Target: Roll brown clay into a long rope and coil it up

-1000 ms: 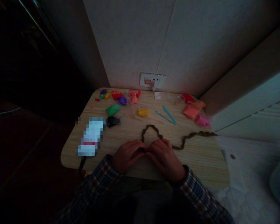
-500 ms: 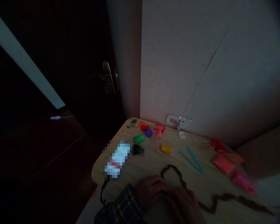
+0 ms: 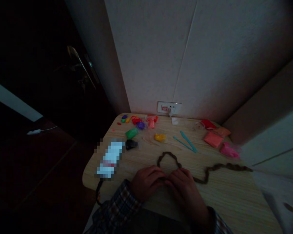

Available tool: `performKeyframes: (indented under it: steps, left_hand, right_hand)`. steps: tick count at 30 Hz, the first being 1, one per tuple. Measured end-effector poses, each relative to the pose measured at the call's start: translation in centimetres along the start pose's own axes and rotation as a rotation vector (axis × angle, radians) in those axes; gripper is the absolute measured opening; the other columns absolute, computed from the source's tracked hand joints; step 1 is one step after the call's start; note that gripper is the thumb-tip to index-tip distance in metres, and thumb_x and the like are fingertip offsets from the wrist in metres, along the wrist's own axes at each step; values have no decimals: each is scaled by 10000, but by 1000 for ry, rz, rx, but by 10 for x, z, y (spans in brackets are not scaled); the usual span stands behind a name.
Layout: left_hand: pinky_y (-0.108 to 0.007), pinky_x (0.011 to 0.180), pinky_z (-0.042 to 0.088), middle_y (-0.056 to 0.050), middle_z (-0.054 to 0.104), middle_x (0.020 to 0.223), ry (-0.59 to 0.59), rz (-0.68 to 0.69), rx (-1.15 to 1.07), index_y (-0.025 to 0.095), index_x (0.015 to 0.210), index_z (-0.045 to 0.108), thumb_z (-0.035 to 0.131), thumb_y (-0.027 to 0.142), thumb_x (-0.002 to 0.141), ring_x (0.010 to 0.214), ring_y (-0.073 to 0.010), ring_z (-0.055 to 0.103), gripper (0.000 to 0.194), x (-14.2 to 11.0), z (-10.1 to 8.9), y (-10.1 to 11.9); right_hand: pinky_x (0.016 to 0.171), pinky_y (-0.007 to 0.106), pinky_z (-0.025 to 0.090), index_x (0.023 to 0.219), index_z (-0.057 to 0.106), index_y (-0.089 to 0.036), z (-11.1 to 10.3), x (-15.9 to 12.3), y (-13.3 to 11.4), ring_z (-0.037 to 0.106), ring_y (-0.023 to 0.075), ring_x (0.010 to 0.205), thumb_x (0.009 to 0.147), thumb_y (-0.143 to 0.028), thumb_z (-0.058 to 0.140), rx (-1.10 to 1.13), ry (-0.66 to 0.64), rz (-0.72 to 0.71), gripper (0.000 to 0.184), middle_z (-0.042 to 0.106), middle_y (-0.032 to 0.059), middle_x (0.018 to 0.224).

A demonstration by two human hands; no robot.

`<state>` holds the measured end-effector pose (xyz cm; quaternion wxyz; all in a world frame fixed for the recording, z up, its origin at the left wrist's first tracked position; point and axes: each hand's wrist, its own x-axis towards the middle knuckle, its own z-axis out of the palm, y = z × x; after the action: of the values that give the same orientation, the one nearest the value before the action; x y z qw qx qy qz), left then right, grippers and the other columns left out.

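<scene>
A long, lumpy brown clay rope [image 3: 206,175] lies across the wooden table, bent into an arch in front of my hands and trailing to the right. My left hand [image 3: 147,182] has its fingers closed on the rope near the arch's left foot. Beside it, fingertips almost touching, my right hand [image 3: 182,187] is closed over the same rope where the strands meet. The part under the fingers is hidden. Beyond the arch lie two turquoise modelling tools [image 3: 188,142], touching at one end.
Packets of coloured clay line the back: green [image 3: 132,133], black [image 3: 131,144], yellow [image 3: 159,137], coral [image 3: 213,139] and pink [image 3: 230,150]. A lit phone [image 3: 111,159], blurred out, with a dark cable lies left. Behind the table is a wall socket [image 3: 169,108].
The camera view has swung right and down, so the table appears higher and farther left. Both hands stay at the brown clay rope, whose shape looks much the same.
</scene>
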<state>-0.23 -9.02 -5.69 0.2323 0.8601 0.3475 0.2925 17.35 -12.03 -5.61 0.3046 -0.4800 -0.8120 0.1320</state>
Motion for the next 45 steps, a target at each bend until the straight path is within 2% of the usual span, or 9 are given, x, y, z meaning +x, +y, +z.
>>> performKeyframes:
  steps: [5, 8, 13, 17, 20, 23, 27, 39, 45]
  left_hand:
    - [-300, 822, 508, -75, 630, 1008, 0, -87, 8, 168, 1021, 585, 478, 229, 861, 934, -170, 594, 202, -4, -2, 3]
    - [-321, 883, 494, -113, 544, 1191, 46, -127, 42, 181, 1253, 438, 543, 299, 823, 1075, -201, 544, 458, -28, -13, 4]
    - [-290, 787, 525, -83, 582, 1046, 177, -252, 148, 230, 1177, 489, 510, 237, 831, 949, -187, 592, 347, -64, -35, 1]
    - [-237, 690, 530, -73, 578, 1074, 106, -228, 83, 234, 1168, 496, 498, 244, 844, 824, -140, 607, 324, -41, -26, 4]
    - [-293, 778, 526, -106, 564, 1117, 52, -199, 46, 187, 1186, 497, 517, 314, 832, 956, -188, 585, 376, -15, -7, 8]
    - [-284, 767, 520, -75, 608, 989, 54, -171, 29, 183, 1028, 589, 471, 211, 847, 890, -166, 594, 218, -1, 6, 8]
    - [-258, 719, 513, -59, 624, 892, 87, -149, 28, 180, 890, 640, 490, 195, 844, 818, -149, 596, 158, 0, 9, 1]
    - [-243, 638, 501, -58, 632, 833, 122, -64, 88, 165, 831, 665, 505, 267, 848, 730, -141, 600, 191, 2, 7, -1]
    - [-230, 640, 489, -47, 624, 824, 97, -76, 96, 175, 813, 652, 478, 264, 859, 729, -130, 586, 201, 3, 8, 0]
  right_hand:
    - [794, 360, 361, 733, 563, -214, 4, 4, 7, 544, 162, 688, 940, -323, 370, 23, -46, -8, 304, 585, 0, 681]
    - [786, 358, 357, 719, 545, -212, 6, 2, 8, 537, 159, 676, 941, -294, 371, 49, -55, 12, 293, 572, -2, 669]
    - [769, 345, 348, 693, 495, -204, 4, 2, 9, 520, 153, 667, 917, -219, 412, 92, -33, 24, 239, 546, -9, 659]
    - [770, 344, 347, 707, 499, -208, 3, 2, 9, 518, 156, 673, 906, -191, 418, 92, -5, 15, 216, 549, -9, 658]
    - [752, 334, 349, 692, 502, -209, 3, 1, 9, 511, 149, 653, 910, -182, 401, 92, -7, -7, 241, 546, -13, 643]
    - [763, 335, 347, 664, 490, -207, 3, 0, 8, 506, 143, 636, 925, -195, 376, 81, 15, -20, 285, 539, -17, 621]
    - [770, 342, 343, 689, 491, -210, 3, 1, 8, 512, 152, 645, 935, -257, 371, 63, 7, 13, 277, 551, -12, 634]
    - [801, 348, 321, 735, 570, -207, 6, 3, 6, 509, 157, 638, 946, -269, 357, -11, 18, -15, 306, 575, -5, 626]
    - [808, 347, 320, 799, 587, -212, 4, 1, 5, 531, 162, 673, 934, -300, 394, 67, -4, 14, 251, 603, -4, 674]
